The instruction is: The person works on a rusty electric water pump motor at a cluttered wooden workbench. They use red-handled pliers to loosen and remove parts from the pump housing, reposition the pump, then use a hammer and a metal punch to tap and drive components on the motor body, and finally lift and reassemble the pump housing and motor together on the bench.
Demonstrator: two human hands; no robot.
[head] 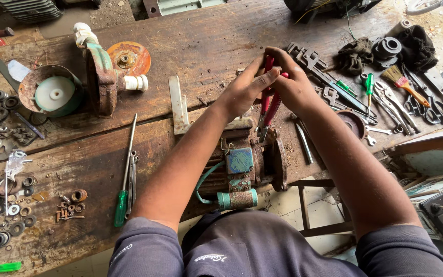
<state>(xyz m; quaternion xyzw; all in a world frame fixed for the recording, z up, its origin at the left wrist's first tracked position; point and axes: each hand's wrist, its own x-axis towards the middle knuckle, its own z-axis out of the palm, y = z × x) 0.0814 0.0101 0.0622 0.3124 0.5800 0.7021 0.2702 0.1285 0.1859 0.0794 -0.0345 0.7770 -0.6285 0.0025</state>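
Note:
Both my hands meet above a rusty motor body at the bench's front edge. My right hand grips the red handles of a pair of pliers, whose jaws point down onto the motor's top. My left hand is closed around the upper ends of the same red handles, fingers touching the right hand. A teal terminal box and a rusty cylinder with teal ends sit on the motor's near side.
A rusty pump housing and round cover lie at the left. A steel square and green-handled screwdriver rest mid-bench. Washers and nuts litter the far left; wrenches, pliers and a brush crowd the right.

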